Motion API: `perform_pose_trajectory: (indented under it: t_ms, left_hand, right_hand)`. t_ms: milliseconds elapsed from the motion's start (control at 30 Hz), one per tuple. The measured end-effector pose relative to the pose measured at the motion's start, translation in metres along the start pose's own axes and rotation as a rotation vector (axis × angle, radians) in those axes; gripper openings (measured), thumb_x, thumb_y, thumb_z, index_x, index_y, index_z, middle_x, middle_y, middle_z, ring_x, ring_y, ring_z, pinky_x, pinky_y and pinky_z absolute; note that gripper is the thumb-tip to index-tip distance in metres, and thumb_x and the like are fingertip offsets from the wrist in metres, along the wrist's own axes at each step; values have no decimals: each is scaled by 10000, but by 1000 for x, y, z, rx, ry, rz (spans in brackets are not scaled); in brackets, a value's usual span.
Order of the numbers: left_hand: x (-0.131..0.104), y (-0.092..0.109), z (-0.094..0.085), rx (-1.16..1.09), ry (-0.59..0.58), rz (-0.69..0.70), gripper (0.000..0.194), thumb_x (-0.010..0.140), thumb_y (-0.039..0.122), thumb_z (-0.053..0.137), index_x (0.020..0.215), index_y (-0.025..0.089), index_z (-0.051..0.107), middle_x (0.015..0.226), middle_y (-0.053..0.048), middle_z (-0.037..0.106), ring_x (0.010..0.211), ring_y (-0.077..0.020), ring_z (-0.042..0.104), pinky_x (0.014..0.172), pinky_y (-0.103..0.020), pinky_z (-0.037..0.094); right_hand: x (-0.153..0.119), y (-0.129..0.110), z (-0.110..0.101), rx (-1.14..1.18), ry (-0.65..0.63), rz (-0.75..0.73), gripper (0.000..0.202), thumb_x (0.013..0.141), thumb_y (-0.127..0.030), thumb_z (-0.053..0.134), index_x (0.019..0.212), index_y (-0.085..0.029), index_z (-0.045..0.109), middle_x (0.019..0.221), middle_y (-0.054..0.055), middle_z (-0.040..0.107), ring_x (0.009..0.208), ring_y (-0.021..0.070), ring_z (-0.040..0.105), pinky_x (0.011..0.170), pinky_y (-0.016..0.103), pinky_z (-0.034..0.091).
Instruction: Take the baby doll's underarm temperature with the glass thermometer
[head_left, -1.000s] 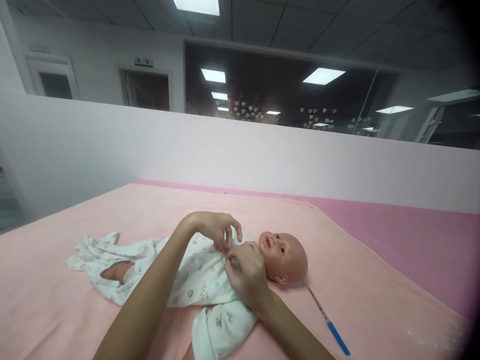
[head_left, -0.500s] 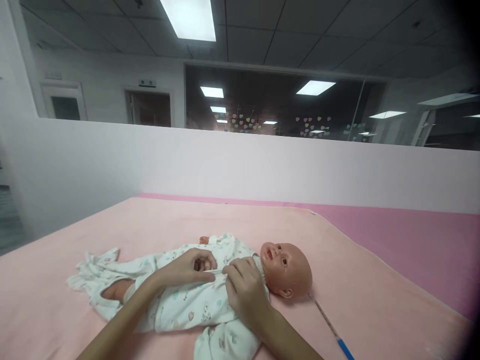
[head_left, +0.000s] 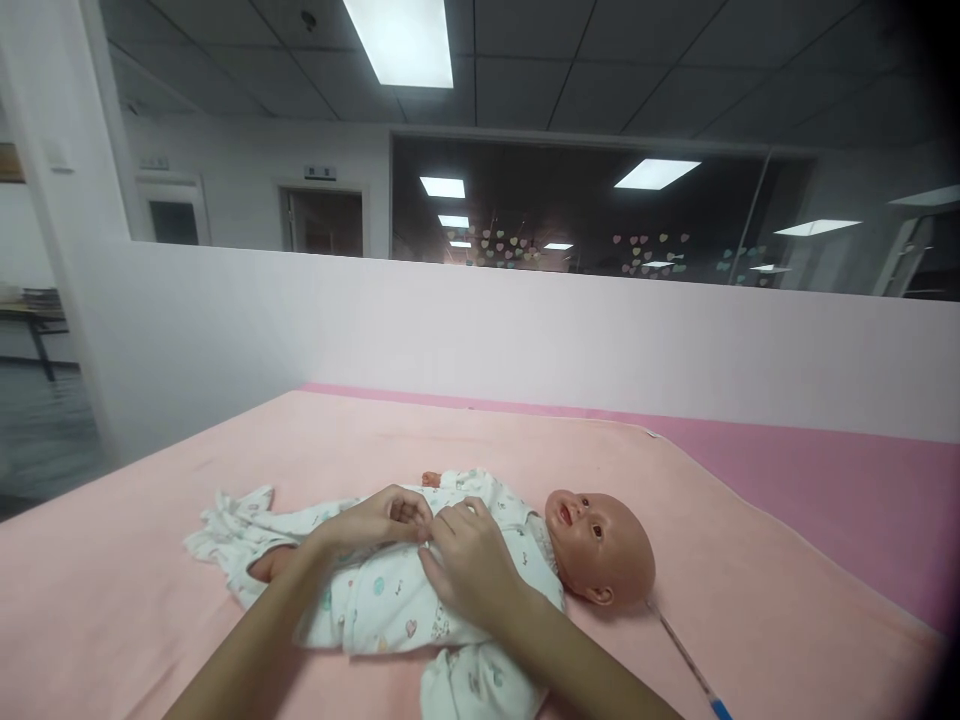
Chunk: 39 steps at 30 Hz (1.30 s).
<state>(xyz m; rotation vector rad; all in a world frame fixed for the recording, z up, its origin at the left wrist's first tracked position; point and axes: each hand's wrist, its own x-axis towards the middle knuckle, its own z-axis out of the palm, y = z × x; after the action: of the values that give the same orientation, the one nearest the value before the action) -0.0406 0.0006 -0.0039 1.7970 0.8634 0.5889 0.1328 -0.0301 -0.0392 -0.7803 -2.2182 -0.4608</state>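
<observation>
A bald baby doll lies on its back, head to the right, dressed in a white printed baby romper. Over the middle of its chest, my left hand has its fingers curled, thumb and fingertips pinching the cloth at the front opening. Right against those fingertips, my right hand is also closed on the romper's front edge. A small white bit of cloth shows between the two hands; the exact fastening there is hidden by the fingers. The doll's bare leg shows through a gap in the romper's lower part.
Under the doll spreads a peach-pink sheet over a pink mat. A thin rod with a blue end lies beside the doll's head. A low white partition runs along the far side.
My right hand has moved left, away from the collar, to meet my left hand's fingertips over the chest. The camera has turned slightly left, shifting the scene rightward.
</observation>
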Motion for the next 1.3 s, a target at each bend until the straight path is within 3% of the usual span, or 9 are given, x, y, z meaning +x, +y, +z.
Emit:
perform_pose_trajectory:
  t_ms: [200, 433, 600, 767, 900, 1100, 1300]
  left_hand:
    - [0, 2, -1, 37, 43, -13, 253, 628, 326, 688, 672, 136, 527, 539, 54, 425, 504, -59, 343, 470, -177, 251]
    - [2, -1, -1, 33, 39, 34, 225, 647, 280, 682, 667, 127, 519, 538, 46, 455, 515, -64, 380, 481, -176, 264]
    - [1, -1, 0, -18, 28, 79, 210, 658, 240, 680, 640, 116, 510, 573, 27, 494, 537, -65, 423, 509, -180, 305]
    - [-1, -1, 0, -33, 26, 86, 166, 663, 202, 661, 637, 111, 525, 621, -8, 551, 569, -81, 471, 526, -191, 332]
    - [-1, -1, 0, -28, 26, 83, 145, 647, 179, 657, 628, 112, 530, 623, -2, 548, 578, -82, 477, 536, -191, 341]
    - [0, -4, 0, 25, 26, 88, 122, 639, 168, 647, 630, 117, 537, 608, 1, 557, 569, -82, 481, 516, -185, 333]
    - [-1, -1, 2, 48, 21, 91, 103, 656, 162, 630, 632, 115, 542, 570, 9, 540, 536, -73, 461, 493, -177, 317]
  right_hand:
    - [-7, 3, 8, -19, 46, -48, 45, 804, -195, 499, 791, -163, 529, 705, 16, 556, 690, 152, 465, 768, 349, 343]
    - [-6, 4, 13, -31, 108, -66, 187, 842, -143, 449, 671, -165, 524, 634, -1, 549, 642, 126, 453, 733, 315, 334]
    - [-4, 0, 5, 188, 95, 127, 100, 784, -191, 567, 684, -190, 567, 660, -27, 584, 674, 114, 485, 740, 291, 318]
    - [1, -5, -6, 368, 56, 362, 132, 693, -178, 665, 659, -198, 539, 656, -62, 596, 666, 104, 495, 745, 261, 313]
    - [3, -6, -10, 426, 29, 462, 167, 661, -175, 686, 705, -211, 528, 700, -62, 599, 722, 127, 499, 707, 245, 316]
    - [3, -6, -8, 422, -3, 453, 163, 664, -141, 664, 677, -211, 518, 684, -66, 593, 709, 124, 496, 707, 241, 309]
    - [-2, -7, 3, 273, 66, 243, 168, 709, -62, 538, 636, -190, 458, 589, -63, 532, 587, 96, 435, 767, 271, 297]
